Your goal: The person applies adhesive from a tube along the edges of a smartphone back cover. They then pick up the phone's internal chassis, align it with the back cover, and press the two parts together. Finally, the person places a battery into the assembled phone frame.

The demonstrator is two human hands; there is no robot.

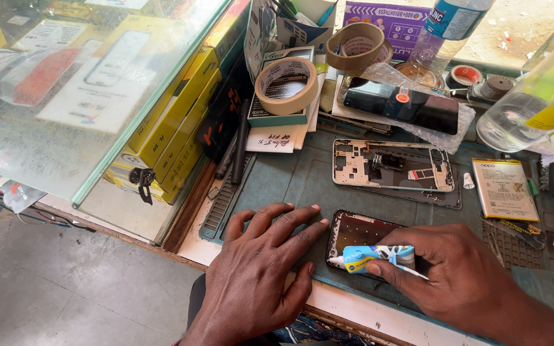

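My right hand [460, 272] grips a small blue and white glue tube [373, 256], its white nozzle pointing left over the near edge of an open phone back cover [357, 232]. My left hand [261, 269] lies flat on the green work mat [296, 179], fingers spread, fingertips touching the cover's left edge. Behind the cover lies a stripped phone frame [392, 165]. To its right rests a flat phone battery [504, 189].
Two tape rolls [286, 85] [356, 46], a dark phone in a clear bag [405, 106], clear bottles [533, 99] and small tools crowd the back. A glass counter [65, 83] over yellow boxes [174, 122] stands at left. Concrete floor lies below left.
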